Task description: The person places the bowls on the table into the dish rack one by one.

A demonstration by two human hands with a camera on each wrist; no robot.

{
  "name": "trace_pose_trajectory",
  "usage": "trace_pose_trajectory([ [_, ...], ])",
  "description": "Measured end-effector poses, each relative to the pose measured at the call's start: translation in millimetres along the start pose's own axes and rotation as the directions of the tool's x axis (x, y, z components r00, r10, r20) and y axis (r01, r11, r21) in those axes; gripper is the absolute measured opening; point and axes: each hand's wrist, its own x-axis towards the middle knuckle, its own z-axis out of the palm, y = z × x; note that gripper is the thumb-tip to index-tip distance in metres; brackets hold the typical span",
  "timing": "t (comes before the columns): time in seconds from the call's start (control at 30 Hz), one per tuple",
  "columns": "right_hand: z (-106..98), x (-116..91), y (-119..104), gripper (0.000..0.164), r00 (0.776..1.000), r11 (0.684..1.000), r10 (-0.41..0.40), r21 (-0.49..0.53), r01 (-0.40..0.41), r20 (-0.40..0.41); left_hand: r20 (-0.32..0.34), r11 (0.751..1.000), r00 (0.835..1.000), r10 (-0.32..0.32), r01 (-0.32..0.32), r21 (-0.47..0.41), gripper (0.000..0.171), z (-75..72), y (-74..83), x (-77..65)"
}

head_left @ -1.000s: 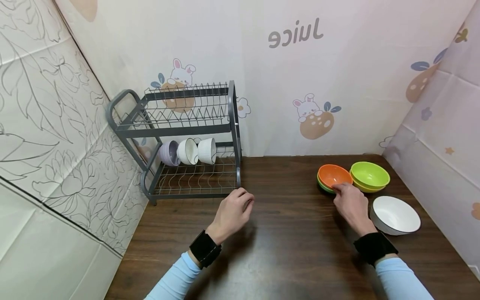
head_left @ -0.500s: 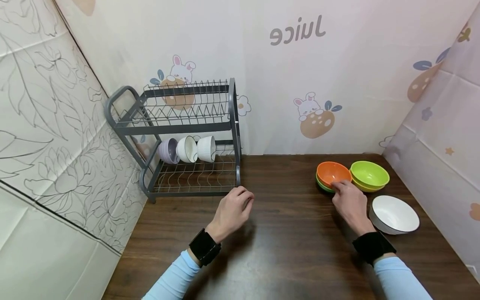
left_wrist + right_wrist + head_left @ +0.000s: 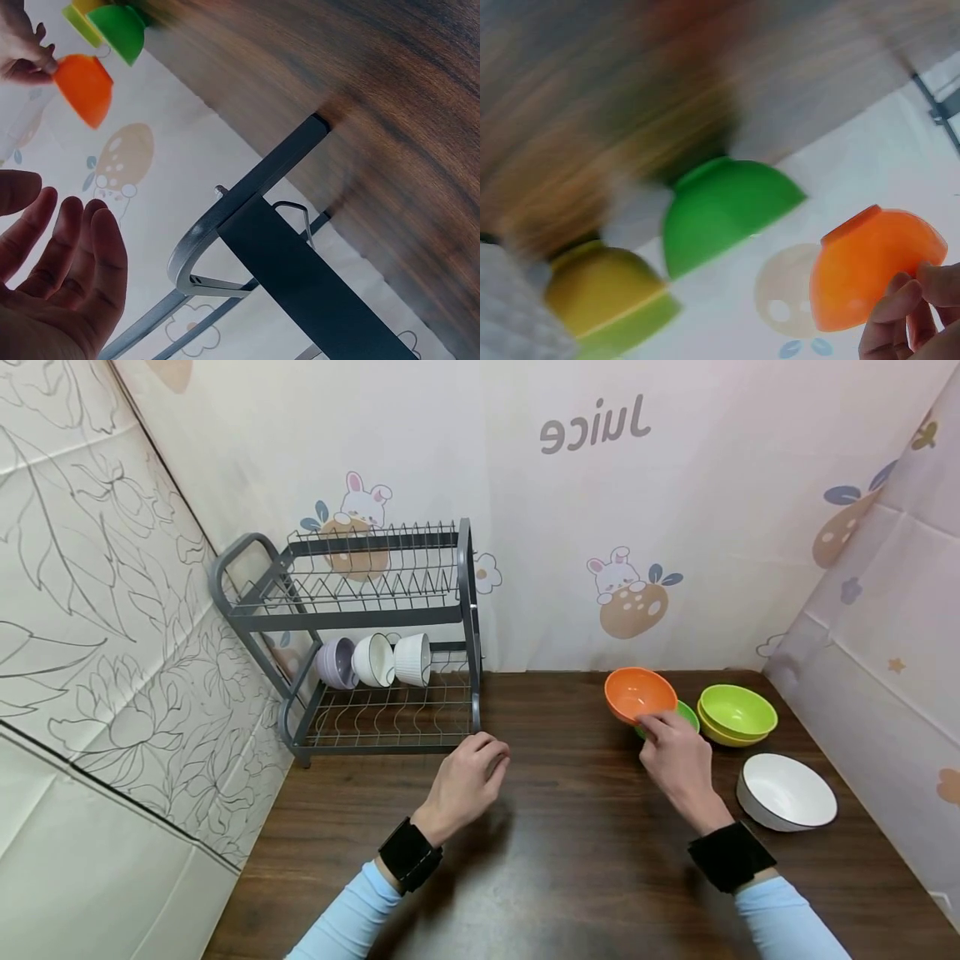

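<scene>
My right hand pinches the near rim of an orange bowl, held up off the table. Behind and below it sits a green bowl, partly covered by the hand and the orange bowl. In the right wrist view the orange bowl hangs clear of the green bowl, thumb and fingers at its rim. My left hand hovers over the table near the dish rack's front right corner, fingers loosely curled; the left wrist view shows nothing in that hand.
A dark two-tier dish rack stands at the left, with a purple bowl and white bowls on its lower tier. At the right, a lime bowl nests in a yellow bowl. A large white bowl stands nearer.
My right hand has lifted the orange bowl out of the green one and carried it a little to the left. The left hand has stayed in place.
</scene>
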Motion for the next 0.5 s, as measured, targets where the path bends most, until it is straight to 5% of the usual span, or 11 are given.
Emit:
trace_pose_trajectory([
  [0.5,0,17,-66,0.025,0.981,0.977,-0.142,0.138,0.16,-0.133,0.009,0.994,1.0,-0.019,0.019,-0.111,0.028,3.8,4.1,5.9],
])
